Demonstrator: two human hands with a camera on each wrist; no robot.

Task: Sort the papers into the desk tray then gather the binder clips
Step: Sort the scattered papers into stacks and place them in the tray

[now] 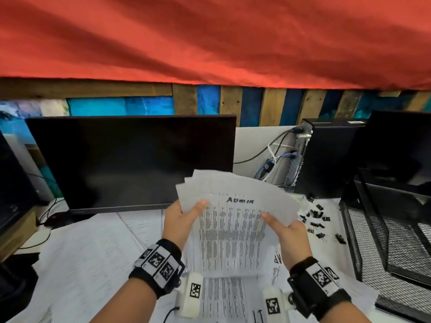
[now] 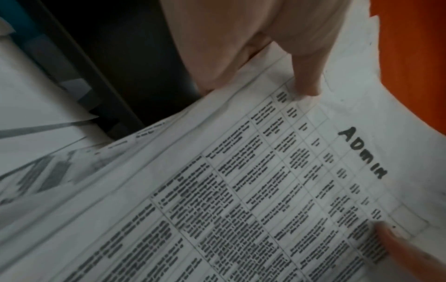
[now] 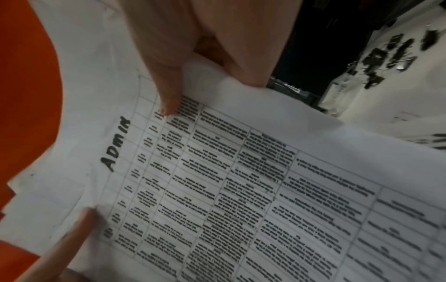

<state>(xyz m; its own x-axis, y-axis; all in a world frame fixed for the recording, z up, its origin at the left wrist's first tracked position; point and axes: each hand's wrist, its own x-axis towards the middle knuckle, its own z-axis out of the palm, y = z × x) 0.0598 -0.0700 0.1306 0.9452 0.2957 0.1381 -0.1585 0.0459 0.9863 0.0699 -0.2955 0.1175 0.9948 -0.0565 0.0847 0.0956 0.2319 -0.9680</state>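
A fanned stack of printed papers [image 1: 233,220] is held up over the desk; the front sheet [image 2: 277,190] has "Admin" handwritten at its top. My left hand [image 1: 184,217] grips the stack's left edge, thumb on the front. My right hand [image 1: 286,231] grips the right edge, thumb [image 3: 166,91] on the front sheet [image 3: 241,181]. Several black binder clips [image 1: 317,220] lie scattered on the desk right of the papers and show blurred as clips [image 3: 391,55] in the right wrist view. The black wire-mesh desk tray [image 1: 382,231] stands at the right.
More printed sheets [image 1: 88,257] cover the desk in front of a dark monitor [image 1: 130,159]. A black computer tower [image 1: 326,157] with cables stands behind the clips. A second monitor [image 1: 401,145] sits above the tray. Red cloth [image 1: 210,38] hangs overhead.
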